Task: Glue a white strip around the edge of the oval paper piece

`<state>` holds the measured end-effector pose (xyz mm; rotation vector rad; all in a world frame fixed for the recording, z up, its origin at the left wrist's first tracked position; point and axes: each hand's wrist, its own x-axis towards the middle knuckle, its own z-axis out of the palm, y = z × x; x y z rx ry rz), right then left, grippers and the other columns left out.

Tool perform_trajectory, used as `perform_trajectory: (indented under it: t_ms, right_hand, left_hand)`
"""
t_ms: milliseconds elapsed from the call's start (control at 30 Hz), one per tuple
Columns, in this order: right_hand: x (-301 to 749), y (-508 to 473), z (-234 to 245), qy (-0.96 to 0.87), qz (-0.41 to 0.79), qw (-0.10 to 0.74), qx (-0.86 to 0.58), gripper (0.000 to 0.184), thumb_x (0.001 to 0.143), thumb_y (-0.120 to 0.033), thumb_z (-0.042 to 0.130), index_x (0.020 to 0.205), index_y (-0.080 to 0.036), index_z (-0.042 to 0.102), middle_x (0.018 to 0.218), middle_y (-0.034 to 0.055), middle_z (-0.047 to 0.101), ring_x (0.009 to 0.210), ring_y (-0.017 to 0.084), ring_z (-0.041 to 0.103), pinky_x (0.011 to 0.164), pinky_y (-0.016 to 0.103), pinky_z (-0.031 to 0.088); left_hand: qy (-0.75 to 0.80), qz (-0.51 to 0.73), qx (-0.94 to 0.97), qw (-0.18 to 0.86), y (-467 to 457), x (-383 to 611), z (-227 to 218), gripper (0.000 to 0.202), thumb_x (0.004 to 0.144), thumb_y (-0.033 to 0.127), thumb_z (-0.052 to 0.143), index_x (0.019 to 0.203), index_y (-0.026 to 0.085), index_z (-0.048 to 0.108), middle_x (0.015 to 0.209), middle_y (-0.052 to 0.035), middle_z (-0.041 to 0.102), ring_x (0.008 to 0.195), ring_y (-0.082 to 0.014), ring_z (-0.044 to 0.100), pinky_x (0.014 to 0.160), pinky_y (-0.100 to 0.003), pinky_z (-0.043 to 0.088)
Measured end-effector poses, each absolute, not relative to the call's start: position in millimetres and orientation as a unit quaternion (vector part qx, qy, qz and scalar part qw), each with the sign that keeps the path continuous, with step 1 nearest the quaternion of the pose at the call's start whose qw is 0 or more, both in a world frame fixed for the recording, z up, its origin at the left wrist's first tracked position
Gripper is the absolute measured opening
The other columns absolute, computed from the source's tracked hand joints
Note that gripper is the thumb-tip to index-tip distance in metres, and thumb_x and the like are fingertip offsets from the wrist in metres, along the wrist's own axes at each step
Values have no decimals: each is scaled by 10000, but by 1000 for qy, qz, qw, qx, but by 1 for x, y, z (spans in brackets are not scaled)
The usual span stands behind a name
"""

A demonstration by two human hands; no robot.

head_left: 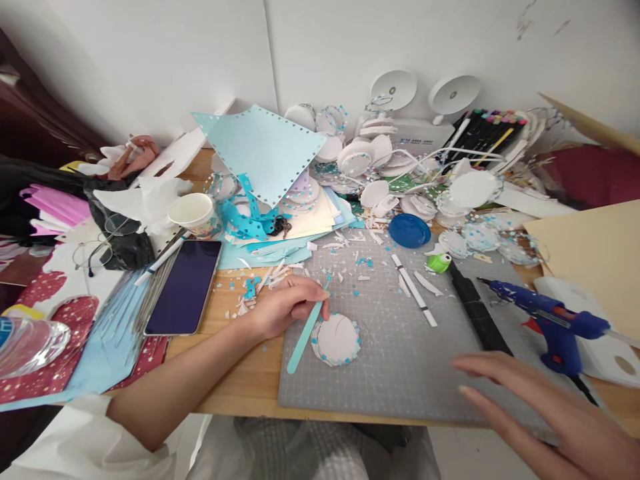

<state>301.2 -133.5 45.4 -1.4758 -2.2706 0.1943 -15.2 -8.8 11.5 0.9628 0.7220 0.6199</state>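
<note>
My left hand [286, 305] rests at the left edge of a grey cutting mat [400, 347], fingers pinched on a light blue paper strip [305, 333] that runs down to the mat's front left. Right beside the strip lies a white round disc [339, 339] edged with small blue bits. My right hand [545, 410] hovers over the mat's front right corner, fingers stretched out and slightly blurred, holding nothing. A blue glue gun [547, 319] lies just beyond it.
A black phone [186, 285] and a paper cup [193, 213] lie left of the mat. Blue paper sheets [263, 150], many white discs, a blue lid [409, 230], a green punch [439, 262], markers [487, 130] and scraps crowd the back. Beige card [595, 257] lies at right.
</note>
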Motion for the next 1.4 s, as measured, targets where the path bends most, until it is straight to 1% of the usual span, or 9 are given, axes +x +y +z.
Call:
perform_trajectory:
  t_ms: [133, 300, 500, 767, 933, 1100, 1200, 1300, 1400]
  right_hand:
    - [241, -98, 73, -864, 86, 251, -428, 235, 917, -240, 488, 1100, -240, 636, 1094, 72, 659, 968, 202, 661, 777, 309, 581]
    - [195, -60, 72, -892, 90, 300, -326, 287, 898, -67, 480, 1128, -179, 612, 1098, 97, 632, 1027, 174, 598, 876, 313, 523]
    - [168, -43, 59, -917, 0, 296, -266, 253, 896, -94, 512, 1109, -151, 636, 1078, 114, 645, 1019, 215, 590, 870, 381, 523]
    - [164, -38, 53, -927, -117, 266, -239, 182, 919, -104, 494, 945, -143, 671, 963, 91, 689, 932, 207, 602, 816, 359, 525]
    - [176, -35, 48, -914, -163, 310, -205, 155, 901, -100, 515, 945, -135, 659, 921, 85, 720, 838, 191, 642, 767, 341, 547]
    - [201, -26, 29, -826, -6, 469, -313, 211, 843, -69, 564, 997, -208, 606, 884, 48, 707, 823, 187, 674, 745, 352, 569]
    - [210, -21, 12, -698, 109, 575, -413, 181, 816, -88, 625, 940, -214, 585, 846, 33, 670, 772, 190, 684, 692, 344, 567]
    - [213, -19, 2, -621, 218, 596, -460, 96, 848, -192, 628, 912, -205, 557, 791, 13, 622, 645, 151, 648, 594, 298, 547]
    - [212, -18, -2, -582, 296, 593, -470, 119, 852, -271, 642, 882, -205, 547, 771, 3, 584, 625, 132, 605, 584, 286, 529]
  left_hand:
    - [342, 295, 445, 774, -9, -12, 15, 363, 736, 410, 644, 536, 107, 636, 366, 86, 220, 399, -59, 189, 457, -255, 149]
    - [335, 322, 431, 774, -10, -11, 14, 483, 733, 376, 659, 395, 164, 385, 354, 73, 240, 400, -54, 228, 461, -254, 188]
    - [333, 345, 413, 774, -11, -12, 5, 380, 745, 306, 621, 475, 161, 398, 424, 68, 268, 431, -53, 185, 456, -250, 172]
    - [339, 349, 403, 775, -13, -9, 8, 446, 739, 318, 639, 458, 174, 324, 424, 73, 238, 427, -48, 172, 444, -256, 131]
    - [319, 329, 435, 775, -13, -10, 8, 485, 821, 369, 616, 457, 162, 371, 419, 72, 263, 436, -55, 205, 466, -257, 147]
    - [335, 336, 490, 731, -15, -12, 5, 340, 889, 382, 563, 758, 100, 699, 450, 72, 307, 451, -73, 231, 484, -259, 162]
    - [378, 326, 601, 625, -16, -11, 7, 337, 912, 359, 532, 811, 99, 720, 540, 24, 452, 508, -89, 351, 496, -244, 237]
    - [384, 294, 733, 479, -18, -9, 9, 260, 913, 281, 520, 867, 112, 712, 685, -24, 566, 620, -114, 473, 572, -232, 341]
    - [365, 265, 803, 391, -17, -8, 8, 189, 882, 228, 550, 957, 129, 693, 779, -42, 579, 683, -128, 517, 615, -229, 383]
